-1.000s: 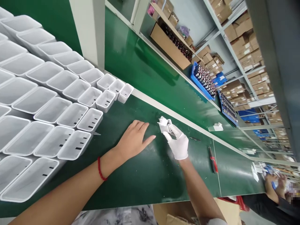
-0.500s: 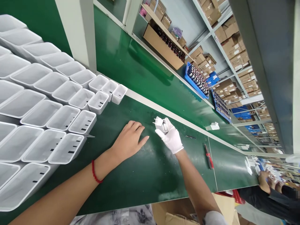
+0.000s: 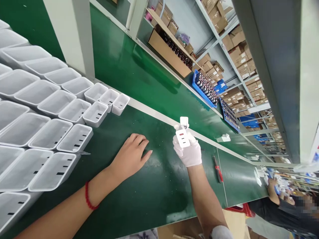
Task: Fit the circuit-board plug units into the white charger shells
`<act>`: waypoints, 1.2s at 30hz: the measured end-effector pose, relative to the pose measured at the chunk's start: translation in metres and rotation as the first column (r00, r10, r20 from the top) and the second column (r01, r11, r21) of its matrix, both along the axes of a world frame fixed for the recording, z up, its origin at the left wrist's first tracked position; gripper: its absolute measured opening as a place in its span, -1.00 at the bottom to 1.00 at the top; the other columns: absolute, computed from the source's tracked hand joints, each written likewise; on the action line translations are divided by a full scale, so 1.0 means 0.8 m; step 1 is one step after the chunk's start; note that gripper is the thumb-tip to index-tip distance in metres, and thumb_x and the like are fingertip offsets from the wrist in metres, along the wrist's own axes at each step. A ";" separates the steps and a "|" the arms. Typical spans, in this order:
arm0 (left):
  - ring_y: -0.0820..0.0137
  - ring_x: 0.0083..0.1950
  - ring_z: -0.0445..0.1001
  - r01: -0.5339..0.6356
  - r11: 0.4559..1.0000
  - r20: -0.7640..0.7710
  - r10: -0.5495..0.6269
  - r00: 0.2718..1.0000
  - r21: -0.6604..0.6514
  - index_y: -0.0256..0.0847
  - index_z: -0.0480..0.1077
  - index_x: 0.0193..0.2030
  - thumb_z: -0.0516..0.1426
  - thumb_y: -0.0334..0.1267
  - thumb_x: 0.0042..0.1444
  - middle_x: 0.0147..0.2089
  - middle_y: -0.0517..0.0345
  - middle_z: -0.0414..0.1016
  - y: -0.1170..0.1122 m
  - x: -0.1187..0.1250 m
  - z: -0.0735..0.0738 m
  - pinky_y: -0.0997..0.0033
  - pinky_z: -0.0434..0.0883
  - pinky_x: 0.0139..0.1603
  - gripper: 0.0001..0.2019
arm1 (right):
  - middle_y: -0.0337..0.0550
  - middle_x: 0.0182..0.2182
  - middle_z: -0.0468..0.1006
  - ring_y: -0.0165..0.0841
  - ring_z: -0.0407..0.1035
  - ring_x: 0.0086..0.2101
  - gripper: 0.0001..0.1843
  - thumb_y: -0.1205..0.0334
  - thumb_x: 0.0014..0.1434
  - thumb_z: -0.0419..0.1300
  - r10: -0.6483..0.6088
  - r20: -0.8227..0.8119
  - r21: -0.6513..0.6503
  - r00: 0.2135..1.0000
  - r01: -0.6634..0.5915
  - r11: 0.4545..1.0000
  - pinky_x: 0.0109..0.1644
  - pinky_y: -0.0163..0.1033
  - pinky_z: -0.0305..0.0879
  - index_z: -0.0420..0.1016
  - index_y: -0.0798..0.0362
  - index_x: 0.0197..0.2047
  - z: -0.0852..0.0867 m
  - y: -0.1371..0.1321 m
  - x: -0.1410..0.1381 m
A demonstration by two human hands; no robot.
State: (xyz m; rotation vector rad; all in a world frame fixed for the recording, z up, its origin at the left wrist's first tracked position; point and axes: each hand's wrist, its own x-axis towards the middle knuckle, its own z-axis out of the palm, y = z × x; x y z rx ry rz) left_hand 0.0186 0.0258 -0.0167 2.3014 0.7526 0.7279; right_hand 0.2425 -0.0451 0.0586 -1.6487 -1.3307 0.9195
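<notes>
Head view, your gloved right hand (image 3: 188, 153) gripping a white block (image 3: 182, 138) with slots, up above the green table (image 3: 154, 189), your empty left hand (image 3: 131, 157) resting on that table, loosely spread.

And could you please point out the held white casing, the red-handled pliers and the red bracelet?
White casing (image 3: 183, 140): head view, middle of its slotted face.
Red-handled pliers (image 3: 218, 171): head view, on the handles.
Red bracelet (image 3: 87, 198): head view, on its beads.

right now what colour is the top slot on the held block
On the block, the top slot is red, clearest in head view.
</notes>
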 end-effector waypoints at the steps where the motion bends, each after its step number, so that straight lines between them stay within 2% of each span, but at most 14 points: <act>1: 0.06 0.04 0.39 0.000 1.000 0.003 0.000 1.000 0.002 -0.25 0.49 -0.06 0.02 -0.17 0.27 -0.05 -0.09 0.48 0.000 0.000 0.000 -0.02 0.43 0.05 -0.71 | -0.17 -0.40 0.46 -0.39 0.26 -0.56 -0.34 -0.22 0.35 -0.27 -0.003 -0.055 -0.016 0.998 0.002 1.000 -0.48 -0.29 0.40 0.31 -0.03 0.24 -0.001 0.000 0.000; 6: 0.07 0.03 0.38 -0.001 1.000 -0.016 0.001 1.000 0.020 -0.23 0.48 -0.08 0.02 -0.18 0.27 -0.07 -0.07 0.46 0.000 0.000 0.001 0.01 0.43 0.03 -0.74 | -0.15 -0.39 0.48 -0.38 0.30 -0.52 -0.37 -0.19 0.35 -0.20 -0.046 -0.151 -0.055 0.988 0.038 0.998 -0.47 -0.30 0.43 0.32 0.01 0.24 -0.003 0.002 0.001; 11: 0.07 0.04 0.37 0.010 0.999 -0.042 -0.008 0.999 0.033 -0.29 0.47 -0.07 0.03 -0.22 0.27 -0.05 -0.10 0.44 0.000 0.000 0.002 0.01 0.43 0.04 -0.74 | -0.07 -0.24 0.54 -0.39 0.37 -0.50 -0.36 -0.16 0.36 -0.21 -0.083 -0.160 -0.081 0.984 0.071 0.994 -0.53 -0.31 0.39 0.35 0.06 0.22 -0.006 0.013 -0.004; 13: 0.08 0.04 0.37 0.011 0.999 -0.049 -0.010 0.999 0.032 -0.28 0.47 -0.09 0.03 -0.23 0.27 -0.06 -0.09 0.44 -0.001 0.000 0.004 0.01 0.44 0.04 -0.75 | -0.05 -0.20 0.55 -0.37 0.40 -0.47 -0.38 -0.13 0.34 -0.12 -0.107 -0.107 -0.069 0.989 0.100 0.993 -0.52 -0.29 0.39 0.31 0.08 0.26 -0.009 0.024 -0.001; 15: 0.08 0.04 0.37 0.013 1.000 -0.062 -0.012 0.998 0.027 -0.28 0.47 -0.09 0.03 -0.25 0.27 -0.05 -0.09 0.44 -0.001 0.000 0.004 0.02 0.44 0.04 -0.76 | -0.06 -0.15 0.57 -0.35 0.42 -0.42 -0.37 -0.11 0.30 0.01 -0.174 0.095 -0.020 0.980 0.177 0.984 -0.49 -0.27 0.41 0.26 0.08 0.30 -0.015 0.042 0.010; 17: 0.09 0.04 0.36 0.017 1.000 -0.080 -0.016 0.997 0.021 -0.29 0.47 -0.09 0.03 -0.26 0.27 -0.04 -0.09 0.43 -0.001 -0.001 0.004 0.02 0.45 0.04 -0.77 | -0.04 -0.05 0.55 -0.29 0.46 -0.30 -0.33 -0.08 0.23 0.12 -0.264 0.327 0.069 0.907 0.256 0.964 -0.33 -0.24 0.46 0.29 0.10 0.30 -0.022 0.066 0.028; 19: 0.09 0.05 0.35 0.025 0.999 -0.095 -0.023 0.995 0.020 -0.32 0.46 -0.07 0.03 -0.28 0.28 -0.04 -0.10 0.42 -0.002 -0.002 0.003 0.01 0.44 0.06 -0.76 | 0.00 0.00 0.53 -0.22 0.47 -0.17 -0.37 -0.05 0.20 0.16 -0.348 0.529 0.147 0.774 0.321 0.936 -0.11 -0.17 0.46 0.38 0.11 0.25 -0.031 0.093 0.050; 22: 0.10 0.06 0.35 0.029 0.999 -0.101 -0.027 0.995 0.026 -0.35 0.46 -0.06 0.03 -0.28 0.28 -0.04 -0.10 0.42 -0.002 -0.002 0.002 0.01 0.44 0.07 -0.75 | 0.03 0.00 0.53 -0.15 0.48 -0.10 -0.46 0.05 0.22 0.12 -0.398 0.688 0.183 0.606 0.387 0.904 0.06 -0.10 0.39 0.44 0.09 0.21 -0.047 0.128 0.078; 23: 0.10 0.06 0.36 0.028 0.999 -0.101 -0.025 0.995 0.028 -0.35 0.46 -0.06 0.02 -0.28 0.29 -0.04 -0.10 0.42 -0.002 -0.002 0.002 0.01 0.45 0.07 -0.75 | 0.03 -0.01 0.53 -0.14 0.48 -0.10 -0.47 0.09 0.23 0.10 -0.400 0.711 0.184 0.578 0.397 0.899 0.07 -0.09 0.39 0.43 0.07 0.22 -0.052 0.136 0.084; 26: 0.10 0.06 0.37 0.018 0.999 -0.099 -0.015 0.995 0.030 -0.34 0.46 -0.07 0.02 -0.29 0.28 -0.04 -0.09 0.42 -0.001 -0.001 0.003 0.01 0.46 0.04 -0.76 | 0.01 -0.02 0.52 -0.17 0.50 -0.13 -0.47 0.17 0.24 0.07 -0.385 0.705 0.168 0.596 0.387 0.907 0.05 -0.09 0.42 0.37 0.01 0.26 -0.068 0.149 0.096; 29: 0.10 0.04 0.38 0.013 1.000 -0.089 -0.011 0.996 0.024 -0.34 0.46 -0.07 0.04 -0.31 0.27 -0.05 -0.09 0.42 -0.002 -0.001 0.004 0.02 0.48 0.02 -0.77 | 0.07 0.03 0.48 -0.24 0.53 -0.23 -0.37 0.20 0.21 0.09 -0.403 0.687 0.161 0.605 0.413 0.896 -0.02 -0.12 0.48 0.23 0.08 0.35 -0.078 0.145 0.102; 32: 0.12 0.05 0.37 0.006 1.000 -0.073 -0.004 0.997 0.019 -0.31 0.45 -0.06 0.03 -0.31 0.27 -0.04 -0.08 0.42 -0.003 -0.002 0.002 0.03 0.48 0.01 -0.78 | 0.27 0.11 0.38 -0.21 0.53 -0.19 -0.24 0.13 0.21 0.09 -0.446 0.668 0.173 0.595 0.459 0.872 -0.04 -0.10 0.50 0.05 0.27 0.40 -0.082 0.119 0.101; 34: 0.14 0.06 0.37 -0.003 1.000 -0.068 0.004 0.998 0.015 -0.27 0.44 -0.06 0.03 -0.30 0.27 -0.03 -0.05 0.42 -0.004 -0.002 -0.001 0.05 0.47 0.02 -0.79 | 0.30 0.17 0.32 -0.14 0.49 -0.06 -0.22 0.08 0.19 0.12 -0.449 0.662 0.177 0.601 0.457 0.872 0.05 -0.04 0.47 0.06 0.26 0.39 -0.086 0.089 0.090; 36: 0.14 0.06 0.37 -0.011 1.000 -0.069 0.011 0.998 0.004 -0.22 0.43 -0.05 0.04 -0.30 0.27 -0.02 -0.03 0.43 -0.004 -0.001 -0.004 0.06 0.46 0.05 -0.80 | 0.26 0.18 0.32 -0.05 0.41 0.05 -0.27 0.05 0.18 0.16 -0.412 0.684 0.170 0.602 0.418 0.892 0.17 0.08 0.37 0.19 0.20 0.34 -0.092 0.051 0.072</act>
